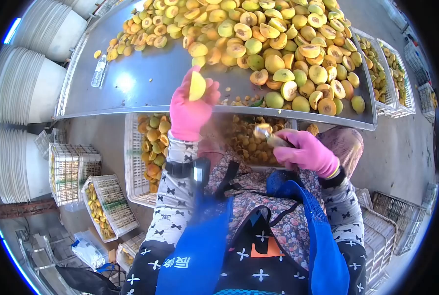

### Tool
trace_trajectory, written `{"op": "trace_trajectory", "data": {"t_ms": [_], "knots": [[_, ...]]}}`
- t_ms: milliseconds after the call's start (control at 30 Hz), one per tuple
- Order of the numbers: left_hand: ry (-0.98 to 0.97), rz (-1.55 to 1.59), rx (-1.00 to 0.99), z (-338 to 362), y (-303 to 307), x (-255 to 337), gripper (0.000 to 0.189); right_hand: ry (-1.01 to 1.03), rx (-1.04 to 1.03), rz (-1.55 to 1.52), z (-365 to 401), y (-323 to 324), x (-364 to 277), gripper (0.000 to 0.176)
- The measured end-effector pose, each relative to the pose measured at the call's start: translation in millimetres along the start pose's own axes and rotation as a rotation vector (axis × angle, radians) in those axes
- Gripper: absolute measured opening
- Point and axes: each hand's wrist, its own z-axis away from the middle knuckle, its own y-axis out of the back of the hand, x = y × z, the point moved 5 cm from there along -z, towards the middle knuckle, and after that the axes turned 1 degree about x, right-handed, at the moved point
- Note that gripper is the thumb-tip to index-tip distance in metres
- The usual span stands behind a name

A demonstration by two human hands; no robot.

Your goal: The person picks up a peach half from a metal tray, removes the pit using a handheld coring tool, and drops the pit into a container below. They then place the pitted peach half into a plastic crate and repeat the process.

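Note:
My left hand point(192, 112), in a pink glove, is raised at the front edge of the metal table point(145, 101). It holds a pale yellow peach half point(197, 86) between thumb and fingers. My right hand point(308, 153), also gloved in pink, is closed round the handle of a pitting spoon point(273, 137). A brownish piece, perhaps a peach pit, shows at the spoon's metal tip. Below and between the hands, a container of pits and scraps point(256, 145) sits under the table edge. Beyond the hands lies a large heap of halved peaches point(278, 49).
A plastic bottle point(99, 72) lies on the table's left part. A white crate point(135, 167) of peach halves stands by my left arm. More crates point(112, 209) are on the floor at left, and others point(379, 226) at right. Stacked white tubs point(20, 83) line the far left.

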Motion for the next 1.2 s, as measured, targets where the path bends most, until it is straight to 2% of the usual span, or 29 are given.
{"op": "trace_trajectory", "data": {"t_ms": [33, 67, 167, 200, 300, 333, 367, 433, 467, 533, 600, 633, 667, 733, 767, 833, 900, 967, 1033, 1067, 1133, 1200], "knots": [[-0.001, 0.133, 0.038, 7.5, -4.1, 0.0, 0.047, 0.067, 0.069, 0.001, -6.4, -4.9, 5.2, 0.034], [0.034, 0.22, 0.121, 13.7, -3.8, -4.1, 0.048, 0.368, 0.289, 0.275, -8.7, -5.7, 0.9, 0.034], [0.008, -0.2, 0.099, 27.4, 9.7, -9.7, 0.051, 0.571, 0.698, 0.773, -20.3, -10.4, 27.1, 0.034], [-0.036, -0.344, 0.098, 30.1, 11.5, -9.1, 0.052, 0.175, 0.425, 1.064, -34.9, -8.2, 71.4, 0.033], [-0.032, -0.053, 0.022, 29.8, 38.0, -2.1, 0.047, 0.126, 0.249, 0.866, -14.8, -20.8, 78.6, 0.033], [0.042, 0.271, -0.081, 28.6, 43.3, -0.5, 0.043, 0.14, 0.234, 0.804, -12.0, -22.1, 78.0, 0.034], [0.022, 0.317, 0.036, 31.8, 55.2, -9.7, 0.042, 0.227, 0.319, 0.783, -7.6, -23.1, 70.1, 0.033], [-0.02, 0.399, 0.267, 45.6, 33.5, -19.9, 0.041, 0.408, 0.493, 0.727, 1.0, -33.0, 40.0, 0.033], [0.026, 0.372, 0.102, 43.6, 38.2, -26.2, 0.041, 0.419, 0.568, 0.751, -2.1, -31.7, 37.3, 0.033], [0.061, 0.228, 0.058, 46.3, 35.5, -32.5, 0.041, 0.436, 0.719, 0.813, -8.0, -22.6, 32.5, 0.032], [0.08, 0.013, 0.023, 48.8, 24.9, -30.7, 0.041, 0.293, 0.49, 0.994, -11.6, -23.9, 53.5, 0.03], [0.102, 0.026, 0.028, 45.7, 23.6, -27.9, 0.041, 0.217, 0.372, 1.074, -13.2, -25.7, 62.3, 0.029], [0.129, 0.04, 0.048, 48.1, 26.8, -26.1, 0.042, 0.14, 0.283, 0.895, -8.8, -26.3, 72.6, 0.028], [0.157, 0.143, 0.117, 54.4, 39.2, -36.9, 0.042, 0.055, 0.226, 0.688, 5.7, -34.3, 49.1, 0.027], [0.127, 0.079, 0.108, 54.4, 40.4, -41.9, 0.043, 0.04, 0.199, 0.586, 0.9, -38.5, 38.0, 0.027], [0.073, -0.059, 0.097, 60.3, 29.9, -48.9, 0.046, 0.364, 0.303, 0.591, -10.3, -47.7, 13.4, 0.029], [-0.078, -0.473, 0.044, 71.2, 2.0, -40.6, 0.033, 0.642, 0.426, 0.596, -0.7, -50.3, -1.2, 0.031], [-0.247, -0.812, -0.065, 76.2, -25.7, -33.4, 0.034, 0.628, 0.403, 0.714, -5.9, -51.4, -15.2, 0.035], [-0.299, -0.849, -0.128, 77.5, -33.7, -36.6, 0.038, 0.561, 0.331, 0.832, -12.6, -54.0, -22.7, 0.04], [-0.323, -0.868, -0.157, 78.2, -36.4, -37.1, 0.041, 0.627, 0.368, 0.881, -14.3, -56.1, -23.8, 0.042], [-0.202, -0.839, -0.161, 78.9, -41.8, -36.0, 0.039, 0.632, 0.385, 0.965, -16.7, -59.2, -28.0, 0.041], [-0.209, -0.887, -0.19, 77.9, -42.4, -37.1, 0.035, 0.63, 0.391, 1.045, -18.2, -60.3, -26.4, 0.041]]}}
